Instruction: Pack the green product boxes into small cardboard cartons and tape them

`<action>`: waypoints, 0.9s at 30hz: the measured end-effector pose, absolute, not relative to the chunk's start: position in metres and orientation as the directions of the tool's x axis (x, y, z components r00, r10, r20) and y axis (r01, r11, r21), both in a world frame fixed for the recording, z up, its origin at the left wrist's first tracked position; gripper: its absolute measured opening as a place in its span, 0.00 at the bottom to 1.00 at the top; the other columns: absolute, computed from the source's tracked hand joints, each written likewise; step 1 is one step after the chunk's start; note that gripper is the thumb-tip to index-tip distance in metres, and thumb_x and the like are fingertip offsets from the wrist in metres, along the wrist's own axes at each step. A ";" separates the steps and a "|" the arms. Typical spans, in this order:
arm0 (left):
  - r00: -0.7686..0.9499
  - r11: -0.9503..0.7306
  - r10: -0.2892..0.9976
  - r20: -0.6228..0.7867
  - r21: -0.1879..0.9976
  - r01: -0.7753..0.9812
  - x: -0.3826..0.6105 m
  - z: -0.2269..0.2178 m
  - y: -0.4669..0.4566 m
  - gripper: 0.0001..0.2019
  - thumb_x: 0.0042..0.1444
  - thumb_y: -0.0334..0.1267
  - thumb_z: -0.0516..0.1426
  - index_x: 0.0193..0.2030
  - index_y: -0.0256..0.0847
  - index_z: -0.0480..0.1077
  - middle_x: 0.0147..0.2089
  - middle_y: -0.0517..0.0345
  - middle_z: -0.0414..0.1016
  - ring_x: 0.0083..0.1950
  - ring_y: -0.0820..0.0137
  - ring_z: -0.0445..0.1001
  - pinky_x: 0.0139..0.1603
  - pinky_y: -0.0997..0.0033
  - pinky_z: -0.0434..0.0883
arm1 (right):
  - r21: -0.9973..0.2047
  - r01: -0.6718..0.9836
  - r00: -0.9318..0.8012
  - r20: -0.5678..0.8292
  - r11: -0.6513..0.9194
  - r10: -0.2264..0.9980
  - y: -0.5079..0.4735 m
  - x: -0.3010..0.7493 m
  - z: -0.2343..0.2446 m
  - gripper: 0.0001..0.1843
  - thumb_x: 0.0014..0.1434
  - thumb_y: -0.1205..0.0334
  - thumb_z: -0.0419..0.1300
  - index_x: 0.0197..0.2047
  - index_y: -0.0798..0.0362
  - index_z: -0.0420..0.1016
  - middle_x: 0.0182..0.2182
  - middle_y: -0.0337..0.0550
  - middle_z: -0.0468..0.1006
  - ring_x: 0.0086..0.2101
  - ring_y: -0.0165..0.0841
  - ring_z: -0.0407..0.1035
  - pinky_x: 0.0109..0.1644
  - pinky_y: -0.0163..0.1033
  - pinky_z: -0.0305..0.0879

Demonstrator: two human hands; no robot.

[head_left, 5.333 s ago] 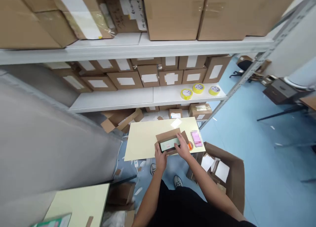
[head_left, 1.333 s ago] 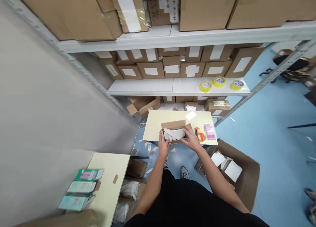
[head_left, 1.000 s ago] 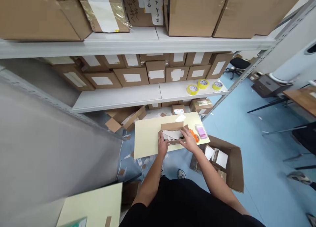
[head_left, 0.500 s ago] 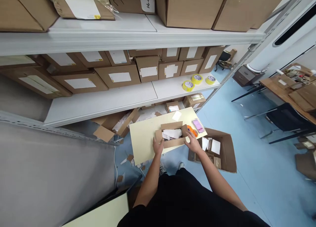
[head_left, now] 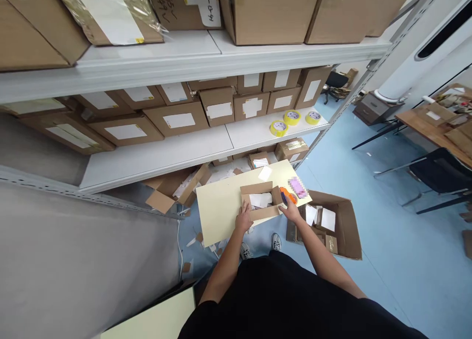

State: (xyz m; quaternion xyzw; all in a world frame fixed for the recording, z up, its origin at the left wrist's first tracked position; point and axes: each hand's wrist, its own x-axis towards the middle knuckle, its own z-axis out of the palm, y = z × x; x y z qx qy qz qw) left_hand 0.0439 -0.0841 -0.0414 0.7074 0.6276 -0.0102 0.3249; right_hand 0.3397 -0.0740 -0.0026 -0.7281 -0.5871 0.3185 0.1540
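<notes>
Head view: right hand [head_left: 293, 213] has left the small box [head_left: 260, 203], fingers loose near the orange tool [head_left: 286, 196]; left hand [head_left: 244, 218] still steadies it, so filling looks finished.

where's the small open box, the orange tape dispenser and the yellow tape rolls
small open cardboard box [head_left: 262, 213]: head view, on its near front wall
orange tape dispenser [head_left: 287, 195]: head view, on its orange body beside the box
yellow tape rolls [head_left: 279, 128]: head view, on the top face of the leftmost roll on the shelf
</notes>
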 end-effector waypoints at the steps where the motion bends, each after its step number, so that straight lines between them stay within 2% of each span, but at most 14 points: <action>1: 0.209 -0.012 0.884 -0.417 0.429 0.903 0.045 -0.039 -0.085 0.53 0.53 0.38 0.67 0.82 0.47 0.47 0.85 0.51 0.30 0.82 0.48 0.48 0.73 0.56 0.66 | -0.604 0.762 0.072 -0.283 -0.236 0.956 -0.070 0.338 -0.004 0.45 0.61 0.53 0.64 0.77 0.59 0.59 0.68 0.62 0.71 0.65 0.52 0.68 0.67 0.54 0.67; 4: 0.189 -0.022 0.888 -0.418 0.372 0.928 0.042 -0.032 -0.085 0.48 0.53 0.40 0.68 0.80 0.50 0.54 0.85 0.54 0.35 0.81 0.44 0.51 0.76 0.48 0.60 | -0.640 0.762 -0.114 -0.276 -0.094 0.954 -0.065 0.329 -0.007 0.39 0.62 0.50 0.66 0.73 0.53 0.67 0.66 0.55 0.75 0.62 0.47 0.72 0.66 0.49 0.68; 7: 0.192 0.006 0.885 -0.425 0.423 0.906 0.034 -0.025 -0.079 0.45 0.54 0.48 0.69 0.77 0.50 0.60 0.84 0.54 0.42 0.79 0.45 0.56 0.75 0.52 0.61 | -0.651 0.759 -0.238 -0.282 -0.004 0.929 -0.066 0.322 -0.011 0.34 0.61 0.44 0.67 0.67 0.48 0.76 0.68 0.52 0.72 0.62 0.46 0.72 0.67 0.49 0.67; 9: 0.206 0.043 0.877 -0.434 0.498 0.866 0.029 -0.021 -0.071 0.39 0.56 0.53 0.67 0.73 0.46 0.67 0.82 0.52 0.49 0.77 0.50 0.61 0.73 0.59 0.64 | -0.634 0.773 -0.224 -0.252 0.014 0.942 -0.066 0.322 -0.015 0.35 0.60 0.41 0.69 0.65 0.49 0.78 0.69 0.53 0.71 0.63 0.47 0.71 0.67 0.49 0.66; 11: 0.182 0.087 0.884 -0.430 0.535 0.840 0.027 -0.017 -0.062 0.33 0.59 0.56 0.64 0.68 0.45 0.73 0.79 0.52 0.59 0.75 0.56 0.66 0.71 0.64 0.66 | -0.629 0.777 -0.207 -0.215 0.027 0.954 -0.062 0.325 -0.018 0.35 0.59 0.42 0.70 0.64 0.51 0.79 0.66 0.55 0.75 0.62 0.48 0.73 0.65 0.49 0.68; 14: 0.046 0.147 0.931 -0.362 0.488 0.860 0.034 -0.010 -0.051 0.27 0.62 0.56 0.62 0.64 0.45 0.77 0.70 0.51 0.73 0.71 0.59 0.70 0.69 0.65 0.67 | -0.648 0.761 -0.172 -0.222 -0.013 0.960 -0.049 0.327 -0.019 0.27 0.63 0.48 0.67 0.61 0.51 0.80 0.54 0.53 0.84 0.54 0.45 0.78 0.58 0.45 0.72; 16: -0.050 0.187 0.951 -0.304 0.439 0.879 0.045 -0.008 -0.048 0.27 0.64 0.52 0.62 0.67 0.45 0.73 0.66 0.49 0.77 0.69 0.59 0.72 0.68 0.64 0.68 | -0.632 0.767 -0.079 -0.258 -0.106 0.963 -0.040 0.325 -0.019 0.22 0.68 0.55 0.63 0.61 0.53 0.78 0.47 0.51 0.86 0.49 0.43 0.80 0.54 0.42 0.73; 18: -0.121 0.225 0.954 -0.275 0.386 0.894 0.057 -0.006 -0.046 0.30 0.65 0.47 0.61 0.72 0.45 0.67 0.69 0.47 0.74 0.70 0.58 0.70 0.67 0.63 0.68 | -0.573 0.796 0.025 -0.291 -0.196 0.956 -0.033 0.320 -0.017 0.21 0.68 0.58 0.62 0.62 0.55 0.77 0.47 0.53 0.85 0.49 0.43 0.80 0.52 0.42 0.73; 19: -0.155 0.247 0.950 -0.271 0.352 0.903 0.063 -0.005 -0.044 0.33 0.64 0.45 0.62 0.75 0.45 0.63 0.72 0.45 0.70 0.71 0.56 0.68 0.68 0.60 0.68 | -0.534 0.813 0.064 -0.313 -0.231 0.948 -0.031 0.317 -0.016 0.21 0.68 0.58 0.62 0.62 0.56 0.76 0.49 0.55 0.85 0.50 0.44 0.80 0.52 0.42 0.73; 21: -0.205 0.280 0.942 -0.265 0.282 0.918 0.073 -0.003 -0.040 0.40 0.62 0.43 0.62 0.79 0.45 0.56 0.80 0.42 0.55 0.76 0.50 0.60 0.69 0.54 0.66 | -0.458 0.841 0.120 -0.363 -0.289 0.924 -0.028 0.314 -0.014 0.23 0.67 0.56 0.64 0.62 0.57 0.75 0.52 0.59 0.83 0.52 0.47 0.79 0.53 0.44 0.72; 23: -0.184 0.250 0.948 -0.259 0.250 0.936 0.078 0.001 -0.031 0.45 0.60 0.42 0.63 0.81 0.46 0.49 0.84 0.44 0.39 0.81 0.45 0.49 0.72 0.49 0.63 | -0.413 0.851 0.141 -0.417 -0.325 0.898 -0.025 0.313 -0.011 0.25 0.66 0.54 0.66 0.63 0.56 0.74 0.52 0.61 0.83 0.53 0.49 0.78 0.53 0.45 0.71; 24: -0.141 0.208 0.956 -0.258 0.253 0.945 0.080 0.004 -0.027 0.47 0.59 0.41 0.63 0.82 0.47 0.46 0.85 0.46 0.34 0.82 0.45 0.44 0.73 0.48 0.61 | -0.400 0.854 0.141 -0.436 -0.332 0.889 -0.024 0.313 -0.010 0.26 0.66 0.54 0.66 0.63 0.56 0.73 0.51 0.61 0.83 0.52 0.50 0.79 0.53 0.46 0.71; 25: -0.089 0.159 0.961 -0.261 0.261 0.952 0.081 0.007 -0.022 0.49 0.59 0.40 0.63 0.82 0.47 0.44 0.85 0.48 0.33 0.83 0.45 0.40 0.75 0.48 0.58 | -0.392 0.858 0.137 -0.447 -0.331 0.884 -0.023 0.313 -0.009 0.27 0.66 0.54 0.66 0.65 0.55 0.71 0.51 0.61 0.83 0.52 0.50 0.78 0.53 0.46 0.71; 27: -0.010 0.085 0.963 -0.269 0.269 0.959 0.081 0.013 -0.013 0.50 0.58 0.38 0.63 0.83 0.48 0.43 0.85 0.48 0.37 0.83 0.45 0.37 0.77 0.47 0.55 | -0.386 0.867 0.125 -0.443 -0.315 0.888 -0.022 0.314 -0.010 0.30 0.66 0.54 0.65 0.68 0.55 0.68 0.54 0.62 0.81 0.54 0.49 0.77 0.54 0.45 0.70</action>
